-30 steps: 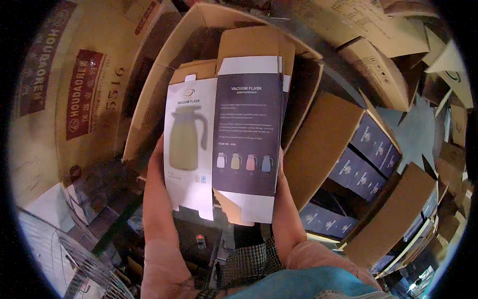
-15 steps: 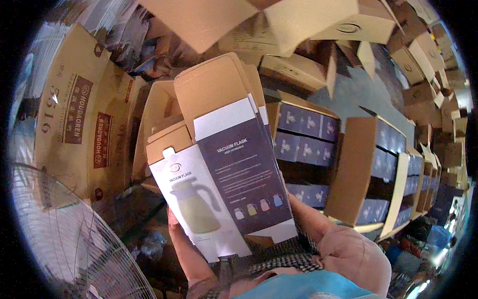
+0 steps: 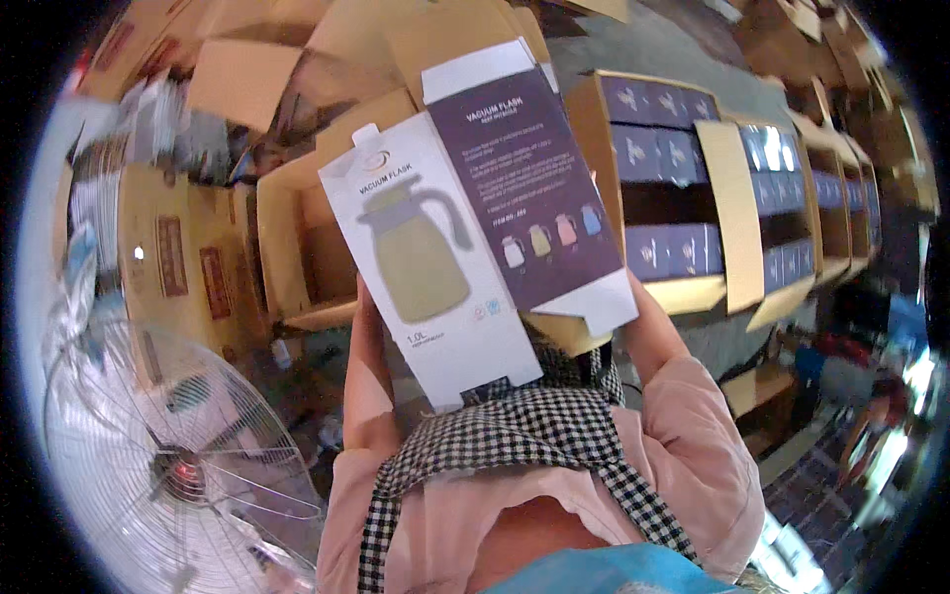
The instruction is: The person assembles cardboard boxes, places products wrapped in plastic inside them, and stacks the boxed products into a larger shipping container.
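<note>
I hold a product box point(image 3: 465, 247) up in front of me with both hands. One panel is white with a picture of a beige jug, the other is purple with a row of small coloured jugs, and its brown top flaps stand open. My left hand point(image 3: 362, 309) grips the white side from behind, at the lower left edge. At the lower right edge, under the purple panel, is my right hand point(image 3: 638, 315). The box hides the fingers of both hands. My pink sleeves and a checked cloth point(image 3: 515, 445) lie below.
Open brown cartons point(image 3: 717, 198) packed with purple boxes point(image 3: 658, 104) stand in a row to the right. An open carton point(image 3: 297, 252) lies behind the held box. A white standing fan point(image 3: 168, 465) is at lower left, with stacked printed cartons point(image 3: 178, 257) behind it.
The view has swung right and down: the fan is now larger at lower left and the filled cartons have spread across the right. The box has tilted and both hands still hold it.
</note>
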Available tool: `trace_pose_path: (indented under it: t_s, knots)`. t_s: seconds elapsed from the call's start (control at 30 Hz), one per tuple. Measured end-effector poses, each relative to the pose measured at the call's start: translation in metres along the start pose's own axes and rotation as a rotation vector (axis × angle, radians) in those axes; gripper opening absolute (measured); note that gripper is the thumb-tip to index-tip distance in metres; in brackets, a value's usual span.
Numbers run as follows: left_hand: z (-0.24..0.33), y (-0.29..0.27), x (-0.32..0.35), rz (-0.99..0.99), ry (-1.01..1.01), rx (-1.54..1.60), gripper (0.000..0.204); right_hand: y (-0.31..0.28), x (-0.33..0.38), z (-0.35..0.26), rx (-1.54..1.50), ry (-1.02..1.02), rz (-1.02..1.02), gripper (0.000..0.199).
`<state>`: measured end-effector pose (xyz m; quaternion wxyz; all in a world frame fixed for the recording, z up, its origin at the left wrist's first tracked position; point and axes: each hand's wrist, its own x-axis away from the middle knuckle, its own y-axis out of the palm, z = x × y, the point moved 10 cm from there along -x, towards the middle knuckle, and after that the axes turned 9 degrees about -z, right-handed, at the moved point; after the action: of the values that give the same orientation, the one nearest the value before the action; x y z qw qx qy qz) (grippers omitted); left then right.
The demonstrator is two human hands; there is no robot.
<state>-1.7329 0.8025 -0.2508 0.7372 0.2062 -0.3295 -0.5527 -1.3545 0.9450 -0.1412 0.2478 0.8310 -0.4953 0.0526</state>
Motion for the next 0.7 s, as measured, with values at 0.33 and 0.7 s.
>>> trace_pose_path:
  t_s: [0.33,0.7]
  knots:
    - [-0.011,0.046,-0.077,-0.333,-0.313,0.0,0.066,0.006,0.1,-0.035,-0.095,-0.162,0.395,0.056]
    - [-0.088,0.075,-0.144,-0.632,-0.55,0.026,0.064,0.006,0.091,-0.017,-0.131,-0.29,0.568,0.057]
